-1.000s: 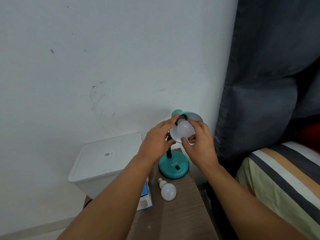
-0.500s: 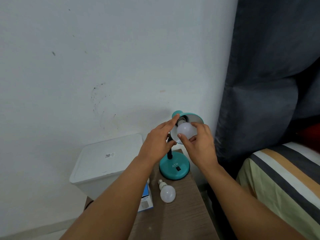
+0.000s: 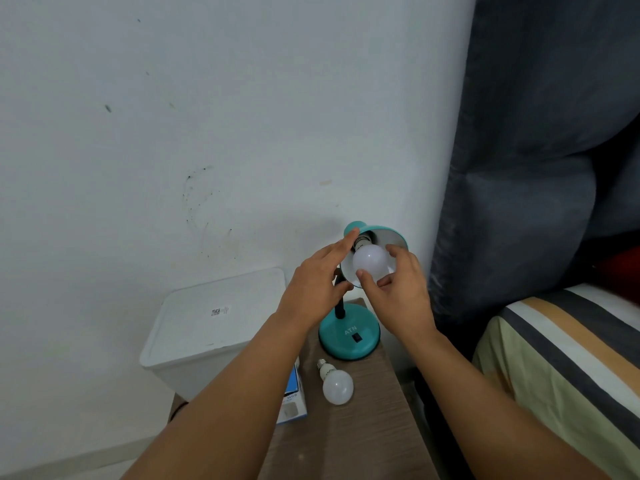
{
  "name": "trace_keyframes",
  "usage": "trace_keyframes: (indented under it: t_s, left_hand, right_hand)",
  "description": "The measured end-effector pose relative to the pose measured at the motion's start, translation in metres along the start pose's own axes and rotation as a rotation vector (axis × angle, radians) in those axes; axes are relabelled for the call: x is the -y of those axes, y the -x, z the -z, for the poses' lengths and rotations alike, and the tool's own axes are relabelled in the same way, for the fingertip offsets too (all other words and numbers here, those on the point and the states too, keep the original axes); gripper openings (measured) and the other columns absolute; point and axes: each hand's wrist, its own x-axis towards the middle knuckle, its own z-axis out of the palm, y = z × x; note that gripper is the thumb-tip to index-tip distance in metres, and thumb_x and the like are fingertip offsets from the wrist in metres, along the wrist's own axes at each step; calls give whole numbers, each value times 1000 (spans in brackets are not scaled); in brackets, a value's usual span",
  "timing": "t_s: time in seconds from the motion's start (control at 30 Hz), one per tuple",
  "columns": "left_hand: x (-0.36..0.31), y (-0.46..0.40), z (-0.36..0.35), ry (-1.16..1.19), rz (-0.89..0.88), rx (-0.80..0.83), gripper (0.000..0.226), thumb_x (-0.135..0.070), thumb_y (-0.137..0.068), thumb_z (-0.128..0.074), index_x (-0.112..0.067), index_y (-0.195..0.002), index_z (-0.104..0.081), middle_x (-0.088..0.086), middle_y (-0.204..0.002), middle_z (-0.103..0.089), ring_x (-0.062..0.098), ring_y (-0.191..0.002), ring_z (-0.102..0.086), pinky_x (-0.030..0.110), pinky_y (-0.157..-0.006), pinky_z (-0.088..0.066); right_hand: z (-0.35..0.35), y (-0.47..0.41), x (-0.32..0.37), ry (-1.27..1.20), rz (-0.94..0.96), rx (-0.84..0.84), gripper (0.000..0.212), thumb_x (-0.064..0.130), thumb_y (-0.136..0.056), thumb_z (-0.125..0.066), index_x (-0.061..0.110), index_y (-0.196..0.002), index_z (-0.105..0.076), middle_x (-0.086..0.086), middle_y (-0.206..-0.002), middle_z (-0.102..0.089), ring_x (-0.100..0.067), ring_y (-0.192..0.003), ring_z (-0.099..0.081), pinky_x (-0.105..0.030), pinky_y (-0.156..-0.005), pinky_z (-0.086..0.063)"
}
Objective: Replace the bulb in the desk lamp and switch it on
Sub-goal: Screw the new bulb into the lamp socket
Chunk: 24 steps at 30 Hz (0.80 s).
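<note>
1. The teal desk lamp is standing at the far end of the wooden tabletop, close to the white wall, with its shade tilted up and facing the camera.
2. The right hand is holding the white bulb at the socket inside the shade; its fingers and thumb are curling around the globe and pinching it.
3. The left hand is steadying the lamp's left side: its straight fingers, lying close together, are resting along the shade and reaching the teal cap, while the thumb is pressing near the black neck.
4. A second bulb is lying on its side on the tabletop, just near of the lamp base, screw end pointing far.
5. A blue and white box is lying at the tabletop's left edge, partly hidden by the left forearm.
6. A white lidded bin is standing to the left, and a striped bed is lying to the right under a dark curtain.
</note>
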Motion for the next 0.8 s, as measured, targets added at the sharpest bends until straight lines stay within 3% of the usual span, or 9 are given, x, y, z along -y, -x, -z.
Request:
trace_keyframes:
  t_s: [0.17,0.27,0.4,0.47,0.57,0.67,0.8]
  left_hand:
    - [0,1,0,3,4,9,93,-16,-85,-76,-49,-152,-21,-1,-135,-57,15,-104,-61,36,-93,-54]
    - [1,1,0,13,5,10,93,-14,-85,-76,-48,-153,-22,-3,-134,-57,12,-99,-61,35,-92,-54]
    - [0,1,0,0,11,11,93,-13,-85,-75,-48,-152,-22,-5,-135,-57,11,-97,-61,34,-92,-55]
    - [0,1,0,1,8,12,93,-12,-84,-75,-48,-152,-22,-5,-136,-57,11,-96,-61,34,-91,-55]
    - [0,1,0,-2,16,12,95,-13,-84,-75,-50,-152,-20,-3,-138,-56,12,-99,-61,34,-93,-54]
    - [-1,2,0,-2,12,8,94,-13,-84,-76,-49,-152,-21,-2,-138,-56,12,-102,-61,34,-94,-54]
    - [-1,2,0,-19,3,3,92,-13,-85,-75,-46,-153,-22,-5,-134,-58,9,-92,-59,33,-89,-55]
  right_hand:
    - [0,4,-3,10,103,64,66,33,-80,-77,28,-137,-44,1,-132,-47,-12,-82,-64,-27,-75,-59]
    - [0,3,-4,16,94,84,67,24,-78,-80,25,-136,-46,1,-132,-47,-10,-78,-63,-27,-76,-59]
    - [3,0,0,56,6,29,60,40,-85,-70,20,-137,-46,0,-131,-49,-9,-75,-62,-29,-79,-55]
    - [2,-1,1,72,-33,23,66,47,-85,-67,20,-140,-42,-2,-133,-49,-13,-87,-62,-32,-84,-53]
    - [1,3,-2,78,3,41,77,45,-81,-72,28,-145,-32,-1,-136,-47,-19,-104,-60,-35,-87,-55]
    - [1,3,-5,83,58,39,68,35,-80,-76,27,-139,-42,0,-132,-48,-19,-101,-60,-34,-85,-57]
    - [0,1,-2,110,-21,19,63,48,-85,-68,21,-136,-45,0,-134,-48,-19,-110,-57,-24,-83,-46]
